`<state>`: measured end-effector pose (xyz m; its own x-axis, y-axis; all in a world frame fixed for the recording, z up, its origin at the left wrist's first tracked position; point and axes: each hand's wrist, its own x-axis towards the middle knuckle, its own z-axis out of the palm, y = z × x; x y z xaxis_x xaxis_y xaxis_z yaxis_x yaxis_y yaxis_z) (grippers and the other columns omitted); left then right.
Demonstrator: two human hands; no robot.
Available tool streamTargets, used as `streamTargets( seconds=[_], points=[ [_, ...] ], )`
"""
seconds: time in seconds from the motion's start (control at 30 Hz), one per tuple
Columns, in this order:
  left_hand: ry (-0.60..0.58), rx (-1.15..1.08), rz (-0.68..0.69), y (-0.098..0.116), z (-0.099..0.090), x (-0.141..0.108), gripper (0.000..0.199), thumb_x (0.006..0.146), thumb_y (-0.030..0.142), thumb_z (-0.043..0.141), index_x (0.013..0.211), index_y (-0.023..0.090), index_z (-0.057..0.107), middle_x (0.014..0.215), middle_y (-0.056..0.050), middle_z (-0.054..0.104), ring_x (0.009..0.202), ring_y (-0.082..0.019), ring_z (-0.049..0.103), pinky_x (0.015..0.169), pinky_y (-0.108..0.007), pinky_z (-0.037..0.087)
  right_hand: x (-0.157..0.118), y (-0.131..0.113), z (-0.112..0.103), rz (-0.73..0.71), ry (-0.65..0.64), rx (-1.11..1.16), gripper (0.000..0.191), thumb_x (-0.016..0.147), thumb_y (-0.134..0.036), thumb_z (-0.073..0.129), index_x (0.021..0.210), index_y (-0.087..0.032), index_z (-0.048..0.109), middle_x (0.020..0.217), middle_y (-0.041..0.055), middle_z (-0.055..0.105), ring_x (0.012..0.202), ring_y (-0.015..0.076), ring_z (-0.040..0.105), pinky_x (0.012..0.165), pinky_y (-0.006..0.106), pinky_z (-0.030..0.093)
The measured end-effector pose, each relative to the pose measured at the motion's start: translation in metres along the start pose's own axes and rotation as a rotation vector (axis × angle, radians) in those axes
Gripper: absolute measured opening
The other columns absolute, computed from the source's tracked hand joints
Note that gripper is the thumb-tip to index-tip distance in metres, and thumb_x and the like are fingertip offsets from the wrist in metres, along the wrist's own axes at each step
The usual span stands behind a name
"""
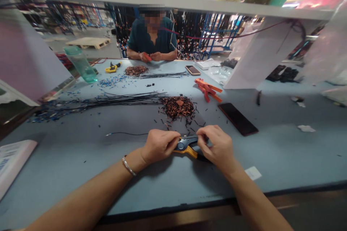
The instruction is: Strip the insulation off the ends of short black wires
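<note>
My left hand [161, 145] is closed in a pinch on a thin black wire [130, 133], whose tail lies out to the left over the table. Level with it, my right hand [217, 146] pinches at the wire's other end; a thin strand shows faintly between the fingertips. Under and between both hands lies a wire stripper [189, 150] with yellow and black handles, partly covered by my fingers. Just beyond is a heap of short black and copper-coloured offcuts [179, 108]. A bundle of black wires [116, 99] stretches left from that heap.
Right of the heap lie a black phone [238, 118] and orange-red pliers-like tools [208, 89]. Across the table a co-worker [152, 39] holds a red tool. A green bottle [81, 65] stands far left. A white shelf [173, 0] spans overhead; a white panel [252, 54] rises at right.
</note>
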<state>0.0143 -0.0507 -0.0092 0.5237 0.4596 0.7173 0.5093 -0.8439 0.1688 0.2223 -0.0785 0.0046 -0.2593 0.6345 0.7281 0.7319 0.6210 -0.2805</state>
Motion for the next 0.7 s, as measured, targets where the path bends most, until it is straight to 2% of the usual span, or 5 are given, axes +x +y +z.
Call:
streamTargets(
  seconds=[0.07,0.17,0.3,0.43,0.7],
  points=[
    [0.023,0.002,-0.028,-0.0014,-0.0003,0.0003,0.015,0.088,0.019,0.049,0.081,0.018,0.063,0.053,0.003,0.064,0.041,-0.008,0.055,0.047,-0.020,0.038,0.0005,0.0002,-0.0016,0.023,-0.009,0.022,0.015,0.080,-0.008,0.051,0.086,-0.017,0.061,0.077,0.0062,0.067,0.071,0.0194,0.062,0.070,0.034,0.046],
    [0.027,0.004,0.001,-0.0014,0.0003,0.0004,0.014,0.087,0.018,0.050,0.082,0.017,0.063,0.056,0.003,0.067,0.042,-0.008,0.056,0.048,-0.020,0.038,0.0012,-0.0023,-0.0009,-0.009,-0.043,0.038,0.019,0.081,-0.011,0.054,0.097,-0.016,0.065,0.092,0.0103,0.069,0.083,0.0226,0.064,0.076,0.037,0.045],
    [-0.008,0.019,0.068,0.0018,0.0003,0.0010,0.016,0.088,0.016,0.048,0.081,0.018,0.062,0.059,0.002,0.068,0.047,-0.009,0.059,0.049,-0.020,0.039,0.0009,-0.0053,0.0023,-0.060,-0.082,0.007,0.014,0.083,-0.011,0.057,0.088,-0.018,0.067,0.084,0.0069,0.071,0.077,0.0201,0.065,0.075,0.037,0.042],
    [-0.024,0.046,0.088,0.0045,-0.0002,0.0018,0.019,0.090,0.017,0.046,0.079,0.018,0.062,0.055,0.003,0.065,0.045,-0.009,0.057,0.048,-0.021,0.038,-0.0006,-0.0059,0.0046,-0.066,-0.121,-0.034,0.016,0.083,-0.010,0.054,0.081,-0.021,0.066,0.081,0.0040,0.071,0.073,0.0182,0.063,0.076,0.036,0.041],
    [-0.071,0.091,0.155,0.0055,0.0035,-0.0003,0.020,0.092,0.018,0.043,0.080,0.017,0.059,0.052,0.003,0.061,0.044,-0.009,0.053,0.044,-0.022,0.031,0.0016,-0.0066,0.0040,-0.054,-0.124,-0.100,0.018,0.077,-0.006,0.053,0.071,-0.021,0.062,0.072,0.0016,0.071,0.066,0.0165,0.061,0.076,0.035,0.038]
  ],
)
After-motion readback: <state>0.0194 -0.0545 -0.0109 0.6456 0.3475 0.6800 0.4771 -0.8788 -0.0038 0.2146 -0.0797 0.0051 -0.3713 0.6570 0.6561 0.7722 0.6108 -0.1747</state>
